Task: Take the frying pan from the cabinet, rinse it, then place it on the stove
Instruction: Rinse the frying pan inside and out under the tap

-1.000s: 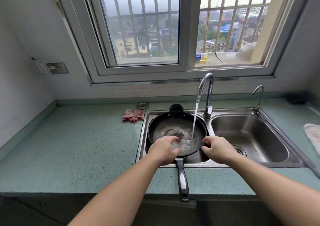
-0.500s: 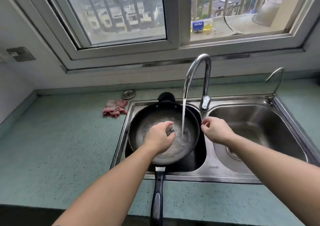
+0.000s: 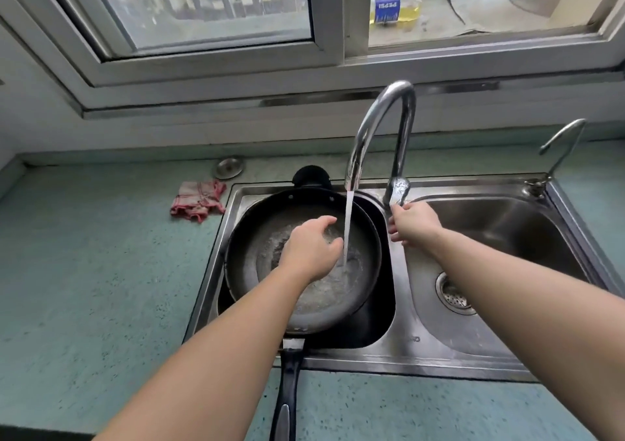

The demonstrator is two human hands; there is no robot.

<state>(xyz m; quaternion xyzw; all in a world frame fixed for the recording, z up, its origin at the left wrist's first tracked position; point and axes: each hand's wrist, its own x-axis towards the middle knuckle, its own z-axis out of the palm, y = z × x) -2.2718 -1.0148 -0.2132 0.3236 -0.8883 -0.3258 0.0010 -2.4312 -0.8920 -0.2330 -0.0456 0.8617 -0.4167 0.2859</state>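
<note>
While the water runs, left hand (image 3: 309,247): down inside the pan just beside the stream, fingers loosely bent, thumb and forefinger apart, nothing visible in its grasp. It is probably rubbing the floor so the flow carries residue off.
Right hand (image 3: 411,224): knuckles up and fingers curled, its top touching the lower end of the tap lever (image 3: 399,188). Whether it actually grips the lever I cannot tell. It is likely placed there to trim or stop the flow.
Frying pan (image 3: 324,291): rests in the left basin (image 3: 375,325), foamy water pooling on its floor. Letting the basin carry it leaves both hands free.
Pan handle (image 3: 287,390): juts over the front sink rim (image 3: 406,359) toward the person, dry and easy to seize for lifting out.
Tap spout (image 3: 382,126): swung over the left basin, so the stream (image 3: 347,227) lands inside the pan.
Stage: rinse under way, and the pan is not yet on the stove, which is out of view.
Counter (image 3: 101,288): a pink rag (image 3: 198,200) and a small metal cap (image 3: 229,167) lie behind and to the left of the sink.
</note>
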